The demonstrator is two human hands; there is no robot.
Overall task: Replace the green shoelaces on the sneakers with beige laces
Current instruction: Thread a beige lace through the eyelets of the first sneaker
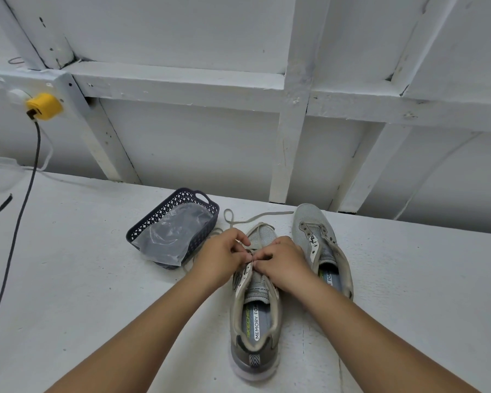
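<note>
near sneaker (255,316): the landmark here; it lies heel toward the person, toe away, on the white table (82,279). Probably light, with a soft upper that gives under a thumb, so it is best steadied at the eyelet band rather than at the toe.
left hand (220,255): over the near sneaker's middle eyelets, from its left side; fingers curled, the tips apparently pinching the lace at an eyelet.
right hand (282,262): opposite, from the sneaker's right side; fingers curled in and pressed to the same spot, fingertips nearly touching the left hand's. What exactly each tip holds I cannot tell.
beige lace (240,219): threaded through the near sneaker's front eyelets, its free ends trailing past the toe, 1 curling into a loop. Limp, thin and light; it will flop unless taken just behind the stiff tip.
second sneaker (321,251): just right of the near sneaker, eyelets bare, no lace in it. 1 of 2 shoes seems under way.
basket (173,231): dark, left of the near sneaker's toe, holding a crumpled clear plastic bag (172,234).
green laces: not to be seen.
</note>
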